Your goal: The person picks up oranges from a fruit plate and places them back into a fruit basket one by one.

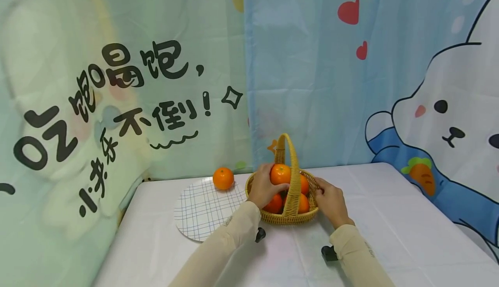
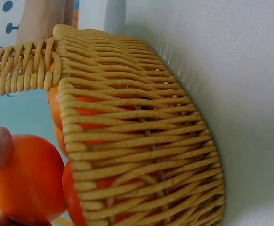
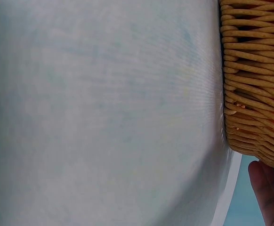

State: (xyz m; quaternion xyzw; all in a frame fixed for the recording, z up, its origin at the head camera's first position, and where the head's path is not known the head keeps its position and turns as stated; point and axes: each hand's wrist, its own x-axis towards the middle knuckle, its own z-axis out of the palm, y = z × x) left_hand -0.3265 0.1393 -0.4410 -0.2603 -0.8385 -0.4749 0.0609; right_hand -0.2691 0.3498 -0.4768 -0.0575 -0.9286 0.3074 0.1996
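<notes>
A yellow wicker basket [image 1: 290,220] with a tall arched handle stands on the table, several oranges inside it. My left hand [image 1: 264,188] reaches in at the basket's left side and grips the topmost orange [image 1: 280,174]. In the left wrist view the thumb lies against that orange [image 2: 31,181]; the other fingers are mostly hidden. On the opposite side, my right hand [image 1: 332,201] holds the basket's right rim. The right wrist view shows its fingers [image 3: 268,190] against the woven wall [image 3: 257,89].
Left of the basket lies a round white board [image 1: 202,215] with a blue grid, and a single orange [image 1: 223,178] rests on its far edge. The white-covered table [image 1: 370,217] ends at a printed curtain [image 1: 304,83] behind.
</notes>
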